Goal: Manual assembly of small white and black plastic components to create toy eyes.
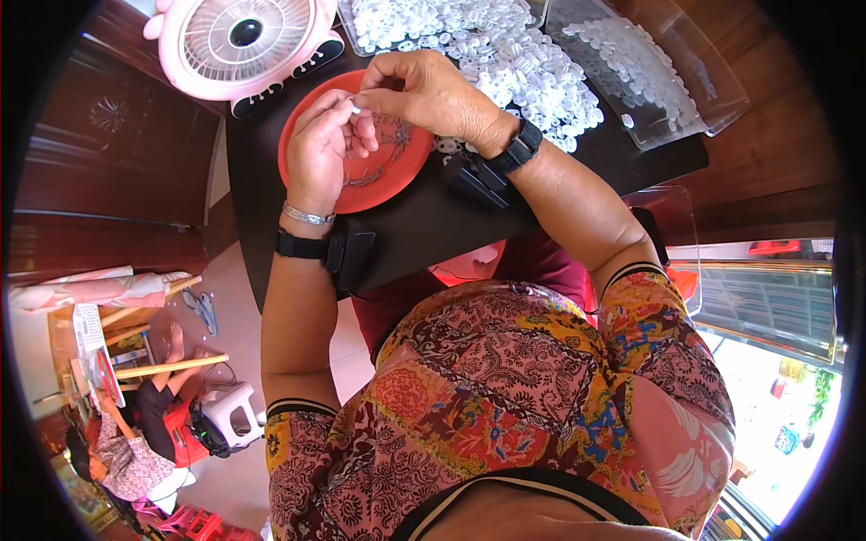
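My left hand (317, 149) is closed, with its thumb and fingertips at a small white plastic piece (355, 110). My right hand (437, 97) meets it there, thumb and forefinger pinched together at the same piece; any finer part between those fingertips is too small to make out. Both hands are above a round red bowl (298, 185), which holds many thin, dark greyish bits (394, 144). Just right of my right hand lies a big heap of white plastic pieces (528, 77), oval with holes, spread on the dark table (424, 233).
A pink fan (245, 34) stands beyond the bowl at the left. Clear trays with white pieces, one (713, 68) at the far right, sit behind the heap. At lower left, another person (135, 460) sits near a wooden-legged stand and a white stool (236, 415).
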A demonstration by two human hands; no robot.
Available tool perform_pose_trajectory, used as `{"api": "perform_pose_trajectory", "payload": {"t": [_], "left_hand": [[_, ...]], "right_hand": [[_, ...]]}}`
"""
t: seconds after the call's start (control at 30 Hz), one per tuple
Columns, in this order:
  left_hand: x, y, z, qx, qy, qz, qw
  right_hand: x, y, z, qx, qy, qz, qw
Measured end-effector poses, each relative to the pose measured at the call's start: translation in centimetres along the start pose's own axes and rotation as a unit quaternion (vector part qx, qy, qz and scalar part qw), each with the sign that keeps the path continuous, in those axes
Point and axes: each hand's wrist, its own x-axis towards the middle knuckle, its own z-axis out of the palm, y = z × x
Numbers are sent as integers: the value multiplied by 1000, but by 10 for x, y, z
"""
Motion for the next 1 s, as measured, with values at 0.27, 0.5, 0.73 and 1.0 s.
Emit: {"api": "perform_pose_trajectory", "payload": {"t": [0.27,0.5,0.73,1.0], "left_hand": [[-1,-1,-2,86,86,25,992],[3,-1,-4,56,173,25,983],[2,1,-2,58,157,38,985],[-1,2,0,38,134,45,989]], "right_hand": [[-2,11,7,-173,4,-175,969],[-5,14,17,-344,-117,-210,908],[0,21,32,-413,-111,-217,878],[3,18,24,-371,-133,-145,908]]}}
